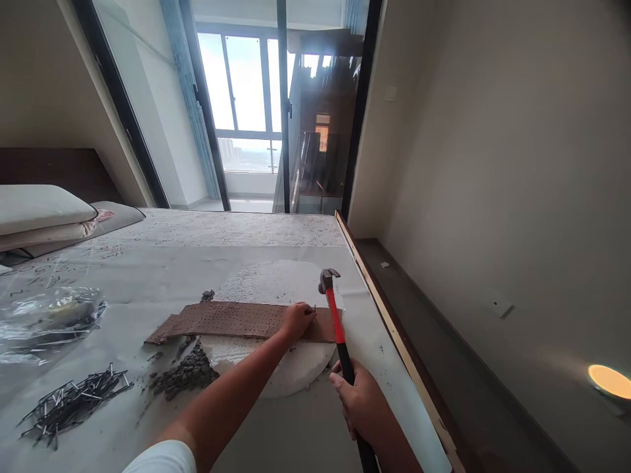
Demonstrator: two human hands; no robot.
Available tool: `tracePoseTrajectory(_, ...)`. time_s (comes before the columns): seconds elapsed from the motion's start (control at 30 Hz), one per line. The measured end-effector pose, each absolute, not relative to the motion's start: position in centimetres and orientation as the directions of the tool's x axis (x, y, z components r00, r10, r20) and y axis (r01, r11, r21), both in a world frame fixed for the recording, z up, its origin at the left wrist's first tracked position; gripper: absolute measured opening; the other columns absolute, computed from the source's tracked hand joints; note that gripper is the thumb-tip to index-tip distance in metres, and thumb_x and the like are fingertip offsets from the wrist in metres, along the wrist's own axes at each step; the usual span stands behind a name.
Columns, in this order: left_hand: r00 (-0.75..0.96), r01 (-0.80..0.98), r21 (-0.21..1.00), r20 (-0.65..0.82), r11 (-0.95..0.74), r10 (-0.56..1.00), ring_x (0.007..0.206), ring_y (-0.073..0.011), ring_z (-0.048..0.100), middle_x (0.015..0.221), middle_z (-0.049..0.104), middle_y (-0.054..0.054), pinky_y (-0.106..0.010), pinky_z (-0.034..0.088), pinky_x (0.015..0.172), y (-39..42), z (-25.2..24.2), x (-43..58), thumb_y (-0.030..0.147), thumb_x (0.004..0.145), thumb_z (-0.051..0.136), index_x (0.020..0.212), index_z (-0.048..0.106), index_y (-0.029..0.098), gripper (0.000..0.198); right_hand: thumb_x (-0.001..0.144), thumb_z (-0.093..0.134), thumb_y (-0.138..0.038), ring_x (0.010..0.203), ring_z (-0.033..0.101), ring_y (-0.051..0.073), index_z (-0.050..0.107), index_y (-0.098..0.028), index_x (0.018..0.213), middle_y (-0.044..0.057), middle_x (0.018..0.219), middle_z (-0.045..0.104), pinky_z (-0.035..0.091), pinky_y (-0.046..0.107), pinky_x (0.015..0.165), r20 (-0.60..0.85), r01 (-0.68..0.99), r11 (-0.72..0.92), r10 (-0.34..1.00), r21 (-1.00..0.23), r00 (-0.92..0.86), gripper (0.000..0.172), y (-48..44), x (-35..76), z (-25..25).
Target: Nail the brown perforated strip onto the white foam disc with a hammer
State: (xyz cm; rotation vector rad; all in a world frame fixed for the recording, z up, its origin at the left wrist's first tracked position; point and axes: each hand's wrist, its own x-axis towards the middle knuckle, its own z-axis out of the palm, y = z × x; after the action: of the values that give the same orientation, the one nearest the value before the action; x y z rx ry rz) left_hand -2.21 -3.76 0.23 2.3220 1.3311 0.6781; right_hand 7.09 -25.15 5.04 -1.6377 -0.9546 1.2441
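My right hand (363, 397) is wrapped round the black grip of a claw hammer (336, 312). The hammer has a red neck, and its metal head is up, beyond the right part of a brown board (236, 320) dotted with rows of small holes. My left hand (298, 320) rests on that board, its fingertips pinching a thin nail (314, 310) that stands roughly upright. Beneath the board lies a round white slab (296, 371), partly hidden by the board and my left forearm. Grey crumbs (185, 373) are heaped at its left.
A pile of loose nails (73, 402) lies at the lower left, with a clear plastic bag (49, 322) behind it. Folded bedding (46, 213) sits at the far left. A wooden edge strip (389, 322) borders the surface on the right, beside a wall. Sliding glass doors stand beyond.
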Motion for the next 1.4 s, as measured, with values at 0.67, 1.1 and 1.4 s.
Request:
tracePoseTrajectory(0.67,0.443,0.657,0.566,0.245,-0.498,0.863,0.074,-0.0163,0.058,0.078,0.069,-0.006,-0.026,0.038,0.067,-4.1,-0.3,-2.1,0.019,0.072,0.058,0.07,0.07,0.015,0.012,0.078,0.043,-0.032,0.03,0.032,0.007,0.046,-0.018,0.093,-0.011,0.045,0.032,0.03,0.019,0.031,-0.313,0.103,-0.348,0.914,-0.932,0.26,0.021,-25.7,5.7,6.5)
tracePoseTrajectory(1.1,0.435,0.659,0.555,0.27,-0.508,0.859,0.071,-0.0163,0.056,0.073,0.066,-0.005,-0.026,0.037,0.065,-3.8,-1.1,-2.1,0.019,0.071,0.056,0.066,0.068,0.015,0.013,0.072,0.048,-0.026,0.031,0.032,0.007,0.049,-0.017,0.087,-0.009,0.045,0.036,0.027,0.019,0.031,-0.39,0.119,-0.429,0.884,-0.895,0.258,0.018,-25.5,5.6,6.1)
tracePoseTrajectory(1.4,0.442,0.663,0.545,0.268,-0.513,0.856,0.071,-0.0153,0.056,0.075,0.066,-0.005,-0.025,0.037,0.064,-3.7,-1.2,-2.1,0.02,0.071,0.054,0.066,0.067,0.016,0.014,0.072,0.048,-0.025,0.033,0.035,0.007,0.047,-0.018,0.084,-0.009,0.048,0.035,0.029,0.018,0.031,-0.391,0.149,-0.436,0.884,-0.887,0.257,0.013,-25.7,5.8,6.3)
